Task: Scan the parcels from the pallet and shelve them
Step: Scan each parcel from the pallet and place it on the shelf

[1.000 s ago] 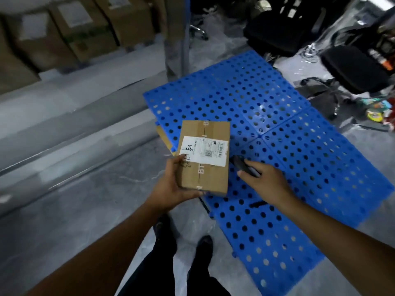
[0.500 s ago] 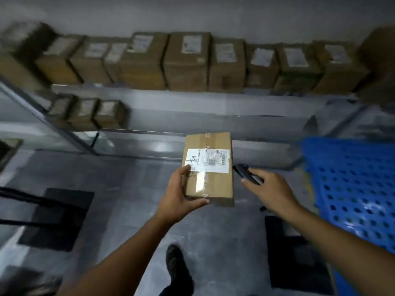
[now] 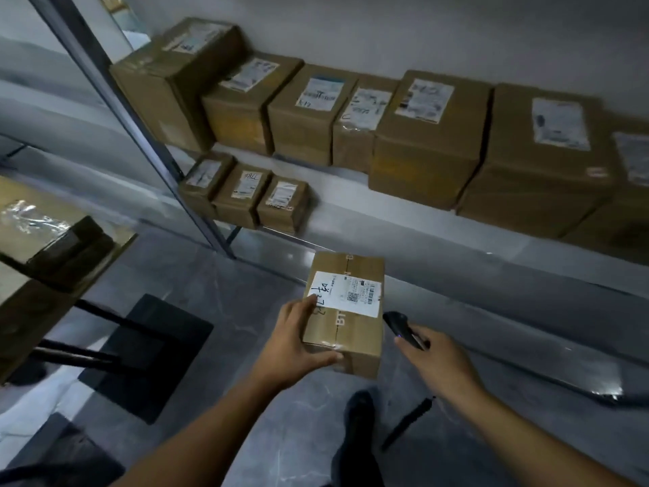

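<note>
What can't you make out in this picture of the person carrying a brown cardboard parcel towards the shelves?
Head view throughout:
1. Fine print on the white shipping label of the brown cardboard parcel: too small; the left hand overlaps its corner.
2. Black handheld scanner: the right hand wraps its grip.
3. Rightmost brown box on the upper shelf: cut off by the right edge.
4. Labels on the shelved boxes: blurred.

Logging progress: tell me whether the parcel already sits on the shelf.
No, the left hand holds the parcel in front of the shelf, above the floor.
</note>
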Demonstrator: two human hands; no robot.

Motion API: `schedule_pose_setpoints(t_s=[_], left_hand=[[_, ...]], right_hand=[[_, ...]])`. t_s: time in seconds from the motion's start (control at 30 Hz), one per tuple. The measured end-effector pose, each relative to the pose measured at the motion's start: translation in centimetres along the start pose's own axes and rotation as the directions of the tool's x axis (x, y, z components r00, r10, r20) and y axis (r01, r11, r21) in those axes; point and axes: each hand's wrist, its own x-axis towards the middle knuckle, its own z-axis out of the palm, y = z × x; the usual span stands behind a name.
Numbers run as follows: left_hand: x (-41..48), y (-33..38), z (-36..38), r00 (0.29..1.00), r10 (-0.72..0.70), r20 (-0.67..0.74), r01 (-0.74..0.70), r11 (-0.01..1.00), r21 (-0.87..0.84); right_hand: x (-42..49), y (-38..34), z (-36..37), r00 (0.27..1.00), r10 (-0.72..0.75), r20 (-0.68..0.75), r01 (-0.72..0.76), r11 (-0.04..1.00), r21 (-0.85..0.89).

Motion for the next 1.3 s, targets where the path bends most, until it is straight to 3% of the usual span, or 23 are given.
schedule_pose_setpoints(t_s=[0.17, 0.43, 0.53, 0.63, 0.7, 0.87, 1.03, 1.3], left_hand=[[10.8, -7.2, 0.7, 1.0, 0.01, -0.012, -0.011, 0.999, -0.038], [29.6, -17.1, 0.2, 0.998, 0.047, -0.047, -0.044, 0.997, 0.067], [34.4, -20.5, 0.4, 0.981, 0.15, -0.122, -0.115, 0.961, 0.251], [37.8, -23.1, 1.0, 0.925, 0.342, -0.163, -0.2, 0.806, 0.556], [39.6, -24.2, 1.0, 0.925, 0.356, -0.137, -0.214, 0.782, 0.585], [40.1, -25.5, 0.8, 0.936, 0.347, -0.058, -0.248, 0.767, 0.591], [38.8, -23.6, -0.7, 0.954, 0.301, 0.016, -0.256, 0.783, 0.567], [36.2, -17.1, 5.1, 0.885, 0.46, 0.065, -0.434, 0.769, 0.47]], right_hand=[[13.0, 0.2, 3.3, 0.997, 0.029, 0.068, -0.03, 0.999, 0.012], [31.6, -1.0, 9.8, 1.0, 0.005, -0.005, -0.005, 1.0, 0.016], [37.0, -1.0, 12.6, 0.998, -0.007, -0.059, 0.009, 0.999, 0.045], [40.4, -1.2, 15.0, 0.996, -0.001, -0.089, 0.006, 0.998, 0.059], [41.9, -1.7, 16.2, 0.996, 0.008, -0.093, -0.004, 0.999, 0.044], [42.4, -2.1, 17.2, 0.99, 0.026, -0.137, -0.028, 1.0, -0.008], [37.3, -0.7, 15.7, 0.979, 0.036, -0.199, -0.039, 0.999, -0.012], [23.5, 8.0, 9.1, 0.9, 0.188, -0.394, -0.241, 0.966, -0.092]])
